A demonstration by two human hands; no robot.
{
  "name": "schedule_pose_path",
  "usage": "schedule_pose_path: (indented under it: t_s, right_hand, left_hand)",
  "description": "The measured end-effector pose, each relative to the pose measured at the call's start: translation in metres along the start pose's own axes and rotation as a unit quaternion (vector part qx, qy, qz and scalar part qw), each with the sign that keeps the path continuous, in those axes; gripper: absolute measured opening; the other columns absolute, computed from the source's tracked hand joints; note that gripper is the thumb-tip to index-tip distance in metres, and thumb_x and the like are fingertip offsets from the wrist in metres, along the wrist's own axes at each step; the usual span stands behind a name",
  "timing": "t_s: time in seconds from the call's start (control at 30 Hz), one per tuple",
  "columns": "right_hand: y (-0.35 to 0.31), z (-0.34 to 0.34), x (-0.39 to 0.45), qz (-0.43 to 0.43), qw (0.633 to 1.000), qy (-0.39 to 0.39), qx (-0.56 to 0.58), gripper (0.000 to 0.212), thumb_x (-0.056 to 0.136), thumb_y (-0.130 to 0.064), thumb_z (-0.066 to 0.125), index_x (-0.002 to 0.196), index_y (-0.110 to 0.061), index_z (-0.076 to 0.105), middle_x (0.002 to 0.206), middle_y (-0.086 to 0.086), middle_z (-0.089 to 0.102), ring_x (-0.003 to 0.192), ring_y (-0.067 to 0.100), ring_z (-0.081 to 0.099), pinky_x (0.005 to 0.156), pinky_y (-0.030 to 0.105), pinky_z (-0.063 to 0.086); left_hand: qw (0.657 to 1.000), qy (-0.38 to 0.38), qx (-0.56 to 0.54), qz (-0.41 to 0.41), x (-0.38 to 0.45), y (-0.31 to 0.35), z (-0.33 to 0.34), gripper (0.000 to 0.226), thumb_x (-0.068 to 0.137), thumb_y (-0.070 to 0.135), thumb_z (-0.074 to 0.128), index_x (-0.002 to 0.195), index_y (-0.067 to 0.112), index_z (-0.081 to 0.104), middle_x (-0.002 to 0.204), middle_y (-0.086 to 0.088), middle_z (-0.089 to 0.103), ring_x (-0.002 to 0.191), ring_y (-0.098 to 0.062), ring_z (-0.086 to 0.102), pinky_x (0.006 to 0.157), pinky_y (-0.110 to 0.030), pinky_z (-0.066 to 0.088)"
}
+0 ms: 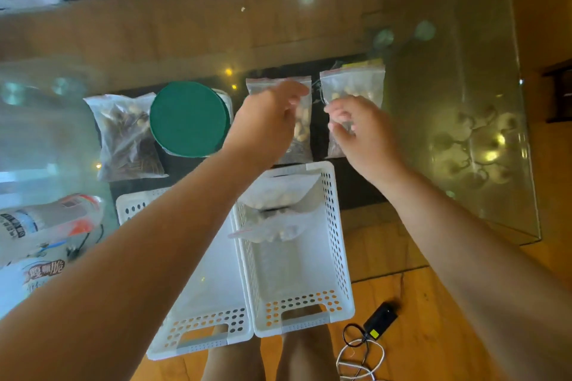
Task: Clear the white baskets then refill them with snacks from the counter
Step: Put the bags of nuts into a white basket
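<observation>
Two white perforated baskets stand side by side at the near edge of the glass table. The left basket [198,340] is mostly hidden under my left forearm. The right basket [309,318] holds two clear zip bags of snacks [275,213] at its far end. Beyond the baskets lie two small zip bags of nuts. My left hand [266,124] hovers over the middle bag [301,136], fingers spread and reaching toward its top. My right hand [359,127] is over the right bag [356,83], fingers curled and apart, touching its lower half. Both bags lie flat.
A round canister with a green lid [188,117] and a larger bag of dark snacks [123,139] lie to the left. Printed snack packets [46,226] sit at the left edge. The glass table edge [526,164] is on the right. A black device with cable [380,318] lies on the wooden floor.
</observation>
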State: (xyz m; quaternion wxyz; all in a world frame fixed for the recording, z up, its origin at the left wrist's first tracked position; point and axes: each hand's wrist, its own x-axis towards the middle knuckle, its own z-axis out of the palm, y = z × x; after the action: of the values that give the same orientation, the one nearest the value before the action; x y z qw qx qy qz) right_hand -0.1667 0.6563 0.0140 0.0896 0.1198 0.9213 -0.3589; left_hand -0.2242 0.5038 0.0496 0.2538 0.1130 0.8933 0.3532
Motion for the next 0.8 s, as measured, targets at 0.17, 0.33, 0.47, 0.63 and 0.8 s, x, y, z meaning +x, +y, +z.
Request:
schedule_pose_path:
  t_s: [0.17, 0.33, 0.47, 0.63, 0.8]
  right_hand:
    - [0.039, 0.006, 0.079, 0.032, 0.980, -0.047, -0.192, 0.051, 0.087, -0.011, 0.057, 0.135, -0.013, 0.040, 0.145, 0.012, 0.039, 0.134, 0.030, 0.034, 0.108, 0.043, 0.031]
    - [0.065, 0.007, 0.109, 0.109, 0.951, -0.114, -0.265, 0.052, 0.094, -0.022, 0.046, 0.143, -0.023, 0.027, 0.149, 0.006, 0.034, 0.142, 0.027, 0.021, 0.112, 0.057, 0.008]
    - [0.069, 0.000, 0.101, 0.043, 0.963, -0.018, -0.264, 0.027, 0.091, -0.017, 0.049, 0.117, -0.019, 0.057, 0.120, 0.006, 0.061, 0.116, 0.027, 0.051, 0.103, 0.042, 0.021]
    - [0.063, -0.015, 0.079, -0.015, 0.971, 0.045, -0.234, 0.012, 0.088, -0.021, 0.058, 0.089, -0.017, 0.069, 0.092, 0.003, 0.068, 0.085, 0.024, 0.058, 0.075, 0.030, 0.027]
    - [0.055, -0.026, 0.059, -0.017, 0.981, 0.054, -0.184, 0.011, 0.083, -0.020, 0.063, 0.086, -0.013, 0.071, 0.087, 0.005, 0.065, 0.072, 0.018, 0.052, 0.065, 0.026, 0.033]
  left_hand:
    - [0.981, -0.104, 0.155, -0.050, 0.074, -0.013, 0.030, 0.064, 0.088, -0.005, 0.046, 0.145, 0.014, 0.024, 0.151, -0.011, 0.027, 0.137, -0.032, 0.030, 0.109, -0.043, 0.033]
    - [0.959, -0.128, 0.213, -0.133, 0.114, -0.032, 0.042, 0.059, 0.088, 0.003, 0.051, 0.142, 0.010, 0.030, 0.146, -0.014, 0.031, 0.135, -0.034, 0.031, 0.109, -0.049, 0.032]
    - [0.929, -0.137, 0.305, -0.161, 0.122, -0.035, 0.042, 0.048, 0.091, 0.010, 0.050, 0.137, 0.008, 0.039, 0.143, -0.016, 0.033, 0.134, -0.034, 0.030, 0.107, -0.049, 0.026]
    - [0.925, -0.124, 0.342, -0.110, 0.117, -0.041, 0.032, 0.035, 0.092, 0.026, 0.053, 0.126, 0.017, 0.053, 0.138, -0.013, 0.035, 0.129, -0.032, 0.031, 0.103, -0.049, 0.030]
    - [0.940, -0.116, 0.309, -0.091, 0.104, -0.042, 0.034, 0.026, 0.092, 0.011, 0.051, 0.119, 0.012, 0.051, 0.121, -0.009, 0.058, 0.114, -0.029, 0.052, 0.100, -0.043, 0.033]
